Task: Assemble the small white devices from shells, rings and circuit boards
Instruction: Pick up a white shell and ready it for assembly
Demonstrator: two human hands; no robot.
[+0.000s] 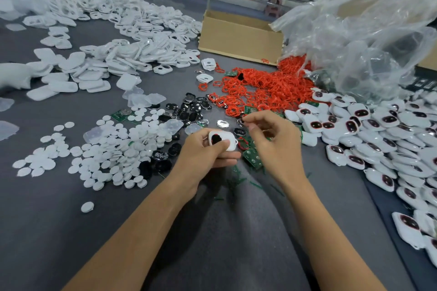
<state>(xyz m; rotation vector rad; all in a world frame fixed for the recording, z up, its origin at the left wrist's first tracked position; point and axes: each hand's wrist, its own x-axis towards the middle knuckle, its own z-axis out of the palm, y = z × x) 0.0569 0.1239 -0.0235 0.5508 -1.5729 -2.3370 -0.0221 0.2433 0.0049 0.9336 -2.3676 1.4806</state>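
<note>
Left hand [208,152] clasped white shell [223,140] by edges, thumb across face, over near centre of grey table [71,231]. Right hand [272,142] curled, fingertips pinched beside shell; whether they held part, not discernible. Shell judged light, stiff, smooth; best taken by rim, clear of dark window. Red rings [260,87] judged soft, tangle-prone. Circuit boards [253,157] lay beneath hands; white discs [113,149] crowded left, finished devices [378,130] right.

my feed's got a grey table [71,231], cardboard box [238,40] at the back, white shells [132,30] heaped left of the box, red rings [267,87] just in front of it, clear bag [366,42] touching its right side, white discs [113,149] and black ovals [189,111] well in front-left, finished devices [378,130] front-right
</note>
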